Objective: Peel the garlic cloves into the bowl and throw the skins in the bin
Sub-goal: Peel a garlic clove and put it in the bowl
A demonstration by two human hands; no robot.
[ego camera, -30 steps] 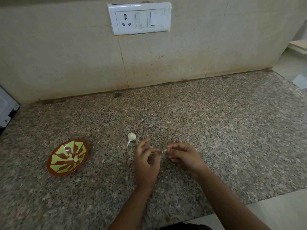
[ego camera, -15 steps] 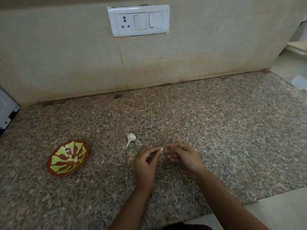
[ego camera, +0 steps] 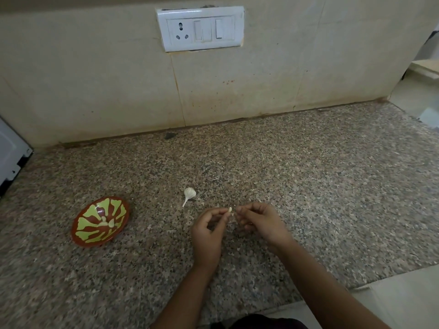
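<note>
One clove (ego camera: 229, 210) pinched in left hand (ego camera: 209, 231) fingers; right hand (ego camera: 259, 222) fingers curled beside it, hold unclear. Risk: thin pinch, clove slipping onto surface (ego camera: 308, 198).

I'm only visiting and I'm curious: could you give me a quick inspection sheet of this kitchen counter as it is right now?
Surface: speckled granite counter.
Job's things: garlic clove, pinched by the left hand. Garlic bulb lies on the counter just beyond the hands. Patterned bowl stands to the left with a few pale pieces inside, likely peeled cloves. No bin in view.
Clutter: small dark chip at the foot of the wall.
Hands: left hand holds the clove. The right hand is curled close beside it. Whether it pinches any skin is unclear.
Cables: nothing seen.
Surroundings: tiled wall, switch plate, white appliance at the left edge.
</note>
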